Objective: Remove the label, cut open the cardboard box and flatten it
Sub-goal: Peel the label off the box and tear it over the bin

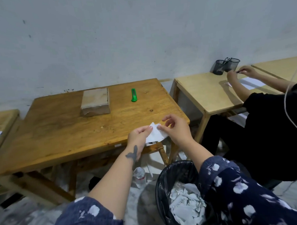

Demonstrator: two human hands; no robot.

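Observation:
A shut cardboard box [95, 102] lies at the back of the wooden table [62, 130], with a green utility knife [134, 95] to its right. At the table's front right corner both my hands hold a white paper label [155, 134]. My left hand [140, 136] pinches its left edge between thumb and fingers. My right hand [175, 128] pinches its right edge, with the other fingers raised. The label is folded and creased between them, well apart from the box.
A black bin [166, 180] lined with a bag and full of paper scraps stands on the floor below my right arm. A plastic bottle [140, 178] stands beside it. At the right, another person works at a paler table [203, 92] bearing mesh pen cups [225, 66].

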